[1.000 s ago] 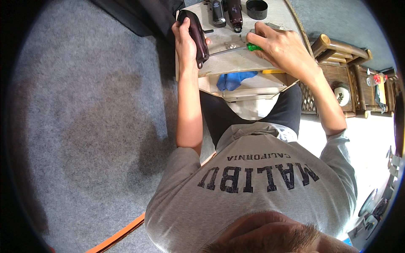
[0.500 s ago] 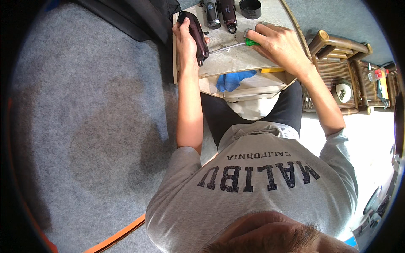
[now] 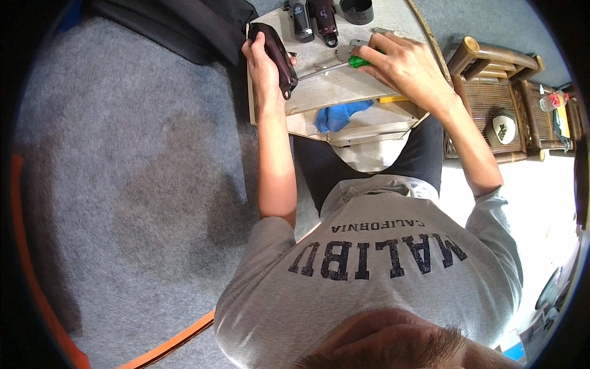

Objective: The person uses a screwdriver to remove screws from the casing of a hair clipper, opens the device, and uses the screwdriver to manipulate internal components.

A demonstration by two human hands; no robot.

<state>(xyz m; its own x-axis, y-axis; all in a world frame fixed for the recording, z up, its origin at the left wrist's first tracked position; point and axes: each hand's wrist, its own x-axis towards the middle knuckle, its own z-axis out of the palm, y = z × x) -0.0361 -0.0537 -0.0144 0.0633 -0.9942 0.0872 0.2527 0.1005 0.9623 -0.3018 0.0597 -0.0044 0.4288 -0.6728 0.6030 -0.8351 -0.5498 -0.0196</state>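
My left hand is wrapped round a dark maroon hair clipper over the left side of the wooden table. The clipper is tilted, one end pointing toward me. From the right, my right hand grips the green handle of a screwdriver. Its metal shaft runs left to the clipper's near end; the glare and the small size hide exactly where the tip sits. A few small parts lie on the tabletop between my hands, too small to name.
Two more clippers, one black and silver and one maroon, lie beyond my hands beside a round black container. Below the tabletop, a blue cloth rests in an open drawer. Bamboo chairs stand right, one holding a cap.
The screwdriver and my right hand have shifted slightly left, and more of the green handle shows. The clipper has moved slightly left too; both grips stay closed.
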